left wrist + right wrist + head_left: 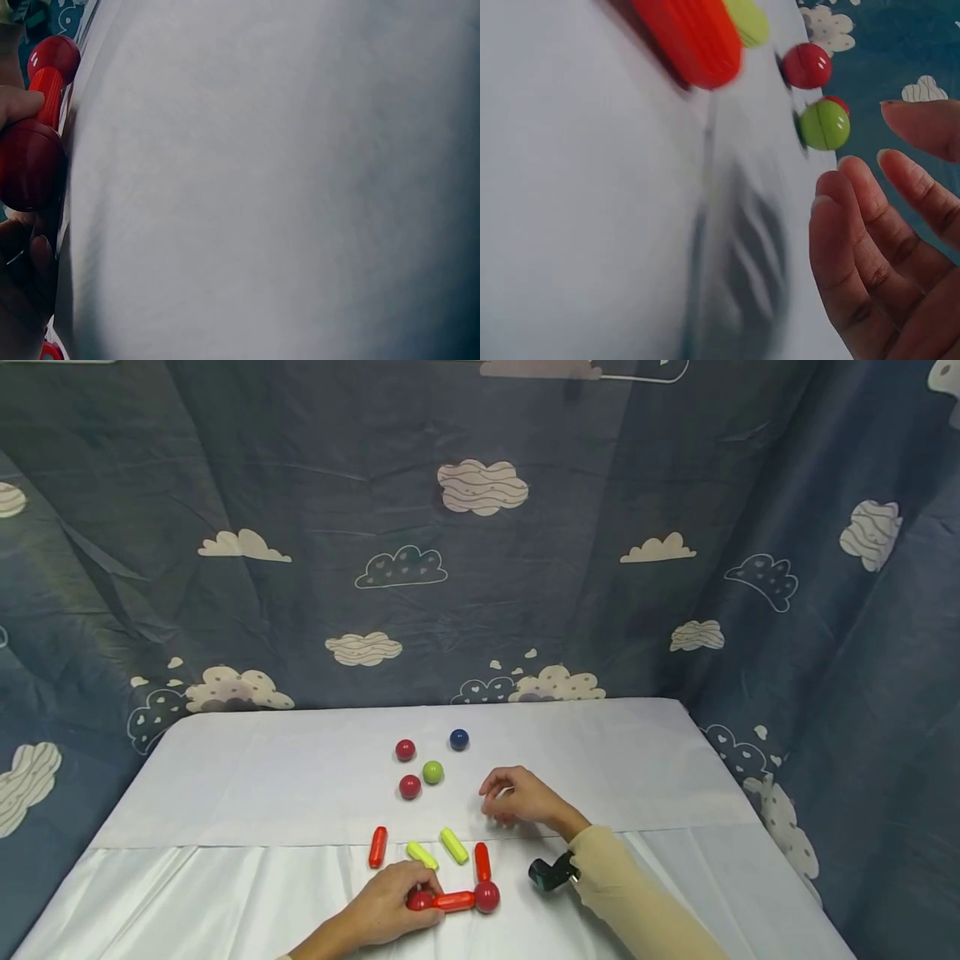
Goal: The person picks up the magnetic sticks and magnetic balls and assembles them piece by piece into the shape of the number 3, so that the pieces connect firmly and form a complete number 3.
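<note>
My left hand point(390, 906) grips a red ball point(419, 901) at the near side of the table, the thumb lying along the red rod point(454, 902) joined to it. At that rod's other end sits a second red ball point(487, 897), from which another red rod point(482, 862) points away from me. In the left wrist view the held ball point(30, 165) is large at the left edge, its lower side partly hidden by fingers. My right hand point(521, 796) hovers over the white cloth with loosely bent fingers and nothing between them, right of the green ball point(432, 772).
Farther back lie two loose red balls point(405, 750) and a blue ball point(459, 740). A loose red rod point(377, 847) and two yellow-green rods point(453, 846) lie just beyond the left hand. A dark cloud-print curtain point(300, 610) stands behind the white table point(247, 768).
</note>
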The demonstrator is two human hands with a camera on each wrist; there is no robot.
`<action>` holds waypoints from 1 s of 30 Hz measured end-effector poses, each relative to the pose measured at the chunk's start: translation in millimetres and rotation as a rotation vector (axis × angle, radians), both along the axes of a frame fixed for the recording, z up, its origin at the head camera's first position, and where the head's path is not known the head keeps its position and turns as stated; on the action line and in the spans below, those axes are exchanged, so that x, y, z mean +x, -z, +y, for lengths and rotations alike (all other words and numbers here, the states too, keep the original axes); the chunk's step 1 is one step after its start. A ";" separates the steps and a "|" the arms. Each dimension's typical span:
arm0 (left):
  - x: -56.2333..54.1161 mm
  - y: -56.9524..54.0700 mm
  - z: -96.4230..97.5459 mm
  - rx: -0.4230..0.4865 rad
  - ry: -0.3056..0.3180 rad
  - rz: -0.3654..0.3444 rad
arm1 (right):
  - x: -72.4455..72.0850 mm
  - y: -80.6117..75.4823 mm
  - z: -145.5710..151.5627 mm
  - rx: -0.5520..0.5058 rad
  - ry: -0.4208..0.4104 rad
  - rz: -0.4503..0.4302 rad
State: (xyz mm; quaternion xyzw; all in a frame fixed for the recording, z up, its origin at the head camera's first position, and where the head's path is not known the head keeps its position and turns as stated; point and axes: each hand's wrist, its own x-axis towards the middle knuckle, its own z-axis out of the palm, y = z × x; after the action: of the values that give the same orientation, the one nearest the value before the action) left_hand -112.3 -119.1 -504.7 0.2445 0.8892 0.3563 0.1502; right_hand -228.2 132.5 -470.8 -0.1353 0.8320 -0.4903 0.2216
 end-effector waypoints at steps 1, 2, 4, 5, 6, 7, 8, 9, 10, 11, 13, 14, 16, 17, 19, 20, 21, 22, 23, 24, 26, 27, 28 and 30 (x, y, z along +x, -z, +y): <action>0.0 0.3 -0.1 -0.002 0.001 0.000 | -4.0 -0.9 -1.5 -0.001 0.007 0.007; 0.0 0.4 -0.1 -0.003 0.001 -0.001 | -8.0 -1.5 -3.2 -0.003 0.014 0.015; -0.1 0.2 -0.5 -0.008 0.002 -0.007 | -15.7 -2.9 -7.2 -0.011 0.030 0.031; -0.1 -0.1 -0.7 -0.010 0.002 -0.010 | -19.3 -3.4 -9.5 -0.013 0.038 0.046; -0.3 -0.2 -0.9 -0.011 0.002 -0.012 | -23.0 -3.8 -12.0 -0.016 0.047 0.063; -0.6 -0.4 -1.1 -0.012 0.003 -0.013 | -26.4 -4.3 -14.6 -0.015 0.058 0.079; -0.8 -0.8 -1.2 -0.012 0.002 -0.014 | -30.0 -4.4 -17.0 -0.012 0.067 0.099; -1.0 -1.2 -1.3 -0.012 0.002 -0.017 | -33.5 -4.3 -19.4 -0.009 0.077 0.122; -1.3 -1.2 -1.4 -0.012 0.003 -0.016 | -36.8 -4.4 -21.6 -0.005 0.088 0.143; -1.5 -1.5 -1.4 -0.009 0.002 -0.017 | -39.8 -5.0 -23.8 -0.001 0.100 0.166; -1.6 -2.0 -1.3 -0.003 0.001 -0.020 | -45.3 -6.8 -27.8 0.005 0.129 0.194; -1.6 -2.2 -1.2 -0.003 -0.002 -0.025 | -47.8 -7.7 -29.8 0.004 0.143 0.200; -1.0 -2.5 -1.2 -0.002 -0.008 -0.038 | -52.2 -10.0 -33.8 0.007 0.172 0.202; -0.7 -2.8 -1.2 -0.001 -0.011 -0.042 | -54.2 -11.0 -36.0 0.010 0.185 0.199; -0.1 -2.6 -1.1 -0.004 -0.015 -0.049 | -59.2 -10.8 -40.0 0.015 0.207 0.194; 0.2 -2.5 -1.1 -0.005 -0.017 -0.052 | -61.7 -10.2 -42.0 0.018 0.217 0.193; 0.4 -2.6 -1.1 -0.007 -0.019 -0.053 | -64.2 -9.4 -44.1 0.022 0.225 0.195; 0.4 -2.4 -1.1 -0.007 -0.021 -0.053 | -66.6 -8.4 -46.0 0.027 0.234 0.200; 0.2 -2.3 -0.9 -0.008 -0.021 -0.052 | -69.3 -6.8 -47.9 0.037 0.245 0.210; 0.0 -1.8 -0.7 -0.008 -0.020 -0.050 | -71.9 -5.2 -49.5 0.051 0.257 0.225; -0.5 -1.4 -0.3 -0.008 -0.021 -0.050 | -76.3 -1.8 -52.6 0.080 0.279 0.254; -0.8 -1.2 -0.1 -0.009 -0.020 -0.050 | -78.2 0.1 -54.0 0.097 0.284 0.270; -1.0 -1.1 0.2 -0.008 -0.020 -0.052 | -80.0 2.2 -55.2 0.113 0.288 0.287; -0.8 -1.2 0.5 -0.008 -0.016 -0.052 | -82.8 5.9 -57.5 0.132 0.290 0.308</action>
State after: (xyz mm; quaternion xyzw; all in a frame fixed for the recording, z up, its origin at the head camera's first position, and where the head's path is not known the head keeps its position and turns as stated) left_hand -113.1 -118.6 -503.6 0.2274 0.8883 0.3603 0.1713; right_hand -311.0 75.1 -476.7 -0.0728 0.8971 -0.4349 0.0274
